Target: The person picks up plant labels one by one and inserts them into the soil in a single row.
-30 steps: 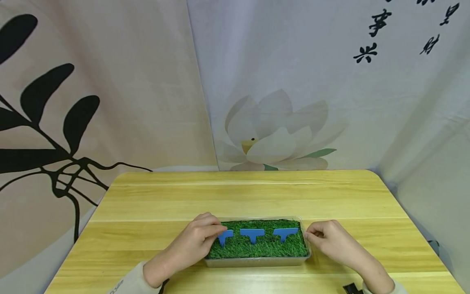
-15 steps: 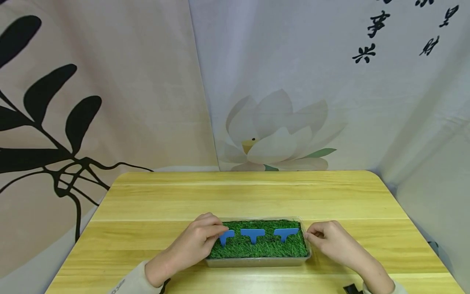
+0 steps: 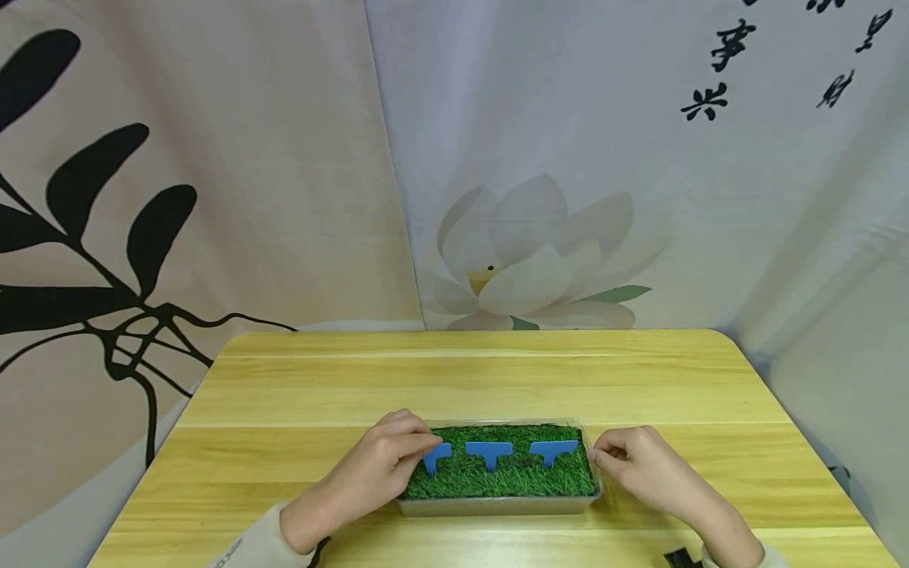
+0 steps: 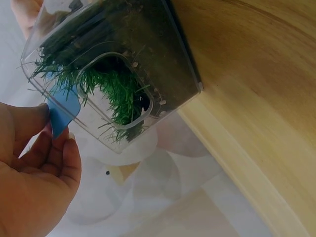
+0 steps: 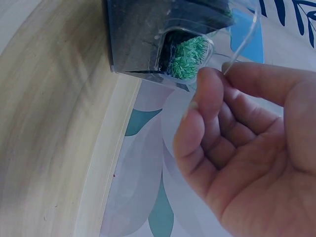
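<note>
A clear plastic box (image 3: pixel 497 507) filled with green artificial grass (image 3: pixel 507 484) sits near the front of the table. Three blue T-shaped plant labels stand in a row in the grass: a left one (image 3: pixel 440 450), a middle one (image 3: pixel 488 450) and a right one (image 3: pixel 552 448). My left hand (image 3: pixel 376 461) pinches the left label's top bar between thumb and fingers; the left wrist view shows this blue label (image 4: pixel 63 111) overlapping the box rim. On the other side, my right hand (image 3: pixel 642 467) pinches the rim at the box's right end, thumb against fingertips (image 5: pixel 210 81).
The wooden table (image 3: pixel 454 375) extends behind and to both sides of the box. A printed curtain (image 3: pixel 298 158) hangs behind its far edge. Black straps (image 3: pixel 682 558) show at the wrists, by light sleeves (image 3: pixel 259 540).
</note>
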{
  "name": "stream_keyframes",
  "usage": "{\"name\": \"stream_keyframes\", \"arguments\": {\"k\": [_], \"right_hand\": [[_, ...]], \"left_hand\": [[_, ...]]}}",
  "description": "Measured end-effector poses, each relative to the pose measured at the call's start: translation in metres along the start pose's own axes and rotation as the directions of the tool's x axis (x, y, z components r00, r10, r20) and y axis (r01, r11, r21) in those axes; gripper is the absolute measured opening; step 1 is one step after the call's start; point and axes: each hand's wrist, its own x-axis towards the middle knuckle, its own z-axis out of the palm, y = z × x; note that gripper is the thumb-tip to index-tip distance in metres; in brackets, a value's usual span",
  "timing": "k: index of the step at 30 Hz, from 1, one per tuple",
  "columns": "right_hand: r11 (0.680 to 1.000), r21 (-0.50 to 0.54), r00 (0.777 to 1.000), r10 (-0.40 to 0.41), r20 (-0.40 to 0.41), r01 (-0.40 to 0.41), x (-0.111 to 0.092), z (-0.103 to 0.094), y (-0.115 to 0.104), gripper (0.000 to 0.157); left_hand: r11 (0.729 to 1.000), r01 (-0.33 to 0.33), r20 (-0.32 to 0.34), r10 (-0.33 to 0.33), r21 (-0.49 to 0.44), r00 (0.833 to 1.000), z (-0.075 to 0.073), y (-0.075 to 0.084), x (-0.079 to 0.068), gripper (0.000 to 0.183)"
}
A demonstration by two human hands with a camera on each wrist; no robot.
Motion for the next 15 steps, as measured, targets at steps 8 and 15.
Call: {"name": "stream_keyframes", "arguments": {"k": [8, 15], "right_hand": [[1.000, -0.017, 1.000, -0.010, -0.013, 0.010, -0.001, 0.000, 0.000, 0.019], [0.999, -0.033, 1.000, -0.016, -0.012, 0.015, -0.001, -0.001, 0.000, 0.018]], "left_hand": [[1.000, 0.012, -0.088, -0.013, -0.003, 0.996, -0.016, -0.001, 0.002, 0.030], [0.996, 0.075, -0.188, -0.065, 0.044, 0.980, -0.027, -0.005, -0.005, 0.030]]}}
